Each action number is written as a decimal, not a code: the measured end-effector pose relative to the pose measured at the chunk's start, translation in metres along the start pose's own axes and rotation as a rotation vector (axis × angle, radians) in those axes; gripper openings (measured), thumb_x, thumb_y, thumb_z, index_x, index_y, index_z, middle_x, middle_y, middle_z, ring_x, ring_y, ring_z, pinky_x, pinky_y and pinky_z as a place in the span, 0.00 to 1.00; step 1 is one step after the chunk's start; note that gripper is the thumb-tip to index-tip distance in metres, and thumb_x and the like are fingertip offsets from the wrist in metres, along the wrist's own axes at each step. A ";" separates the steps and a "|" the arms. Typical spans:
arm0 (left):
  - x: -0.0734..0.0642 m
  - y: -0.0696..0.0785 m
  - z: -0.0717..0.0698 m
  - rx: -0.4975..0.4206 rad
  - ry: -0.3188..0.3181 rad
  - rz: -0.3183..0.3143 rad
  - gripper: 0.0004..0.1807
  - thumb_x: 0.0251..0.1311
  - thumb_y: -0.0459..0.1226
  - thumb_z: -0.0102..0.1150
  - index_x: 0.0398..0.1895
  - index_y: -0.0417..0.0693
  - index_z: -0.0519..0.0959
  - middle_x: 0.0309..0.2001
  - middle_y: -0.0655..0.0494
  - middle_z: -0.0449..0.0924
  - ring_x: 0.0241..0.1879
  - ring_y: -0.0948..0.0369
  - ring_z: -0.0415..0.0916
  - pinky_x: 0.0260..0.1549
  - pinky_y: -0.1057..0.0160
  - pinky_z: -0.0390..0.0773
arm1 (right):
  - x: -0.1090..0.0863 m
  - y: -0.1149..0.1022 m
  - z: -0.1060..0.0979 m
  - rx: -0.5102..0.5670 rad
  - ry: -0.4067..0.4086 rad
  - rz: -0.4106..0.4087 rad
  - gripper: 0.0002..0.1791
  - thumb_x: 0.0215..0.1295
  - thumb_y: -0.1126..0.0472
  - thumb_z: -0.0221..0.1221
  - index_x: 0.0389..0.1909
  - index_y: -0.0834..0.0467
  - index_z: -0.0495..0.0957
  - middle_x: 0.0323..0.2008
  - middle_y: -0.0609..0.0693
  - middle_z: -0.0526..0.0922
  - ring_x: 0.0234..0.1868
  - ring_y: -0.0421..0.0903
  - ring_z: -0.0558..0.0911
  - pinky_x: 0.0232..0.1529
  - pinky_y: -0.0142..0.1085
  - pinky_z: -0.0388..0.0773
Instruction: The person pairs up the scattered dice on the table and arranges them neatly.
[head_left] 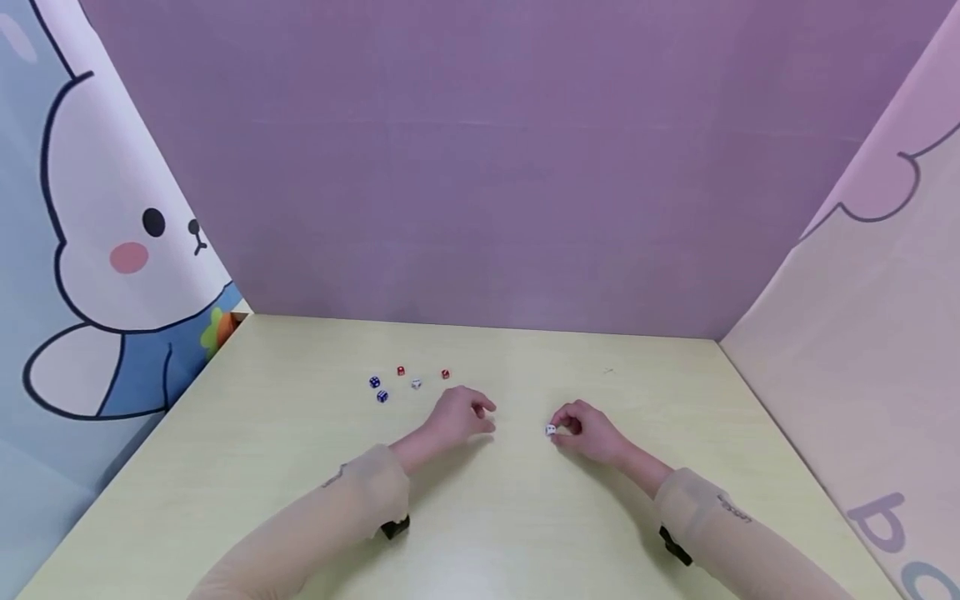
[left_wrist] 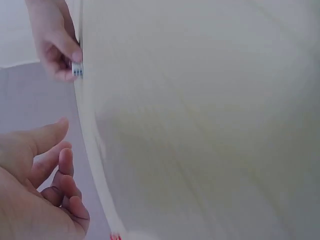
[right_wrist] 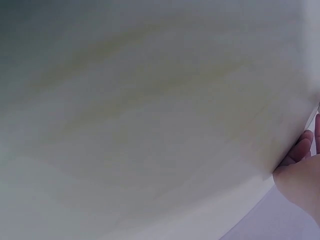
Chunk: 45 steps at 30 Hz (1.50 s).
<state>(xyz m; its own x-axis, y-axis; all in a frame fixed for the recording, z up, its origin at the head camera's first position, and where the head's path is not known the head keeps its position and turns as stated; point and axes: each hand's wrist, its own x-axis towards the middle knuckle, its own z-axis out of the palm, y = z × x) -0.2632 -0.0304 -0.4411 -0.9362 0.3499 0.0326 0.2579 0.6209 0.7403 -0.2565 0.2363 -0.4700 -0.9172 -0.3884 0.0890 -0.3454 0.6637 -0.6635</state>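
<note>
My right hand (head_left: 590, 432) pinches a white die (head_left: 551, 430) between thumb and fingertips, just above the table, right of centre. The same white die (left_wrist: 77, 69) shows dark pips in the left wrist view. My left hand (head_left: 459, 416) hovers over the table with thumb and fingers apart and slightly bent, holding nothing. In the left wrist view that left hand (left_wrist: 42, 182) shows an empty gap between thumb and fingers. Closest to it lies a red die (head_left: 446, 374). The right wrist view catches only part of a hand at its right edge.
Beyond my left hand lie a second red die (head_left: 401, 371), another white die (head_left: 416, 384) and two blue dice, one farther (head_left: 374, 382) and one nearer (head_left: 382, 397). The pale table (head_left: 510, 517) ends at a purple panel (head_left: 480, 167); printed panels flank both sides.
</note>
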 end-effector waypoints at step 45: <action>0.024 -0.083 -0.092 0.554 0.037 0.146 0.06 0.46 0.38 0.72 0.30 0.53 0.86 0.30 0.59 0.79 0.34 0.57 0.66 0.39 0.53 0.64 | 0.002 0.002 0.000 -0.010 -0.013 0.031 0.08 0.54 0.63 0.67 0.33 0.55 0.79 0.31 0.49 0.70 0.32 0.43 0.66 0.33 0.29 0.65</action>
<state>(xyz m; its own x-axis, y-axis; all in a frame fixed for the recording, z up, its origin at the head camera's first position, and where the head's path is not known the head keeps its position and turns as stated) -0.3291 -0.1374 -0.4400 -0.8868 0.4409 0.1387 0.4622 0.8465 0.2642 -0.2586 0.2366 -0.4710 -0.9249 -0.3756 0.0591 -0.3190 0.6819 -0.6582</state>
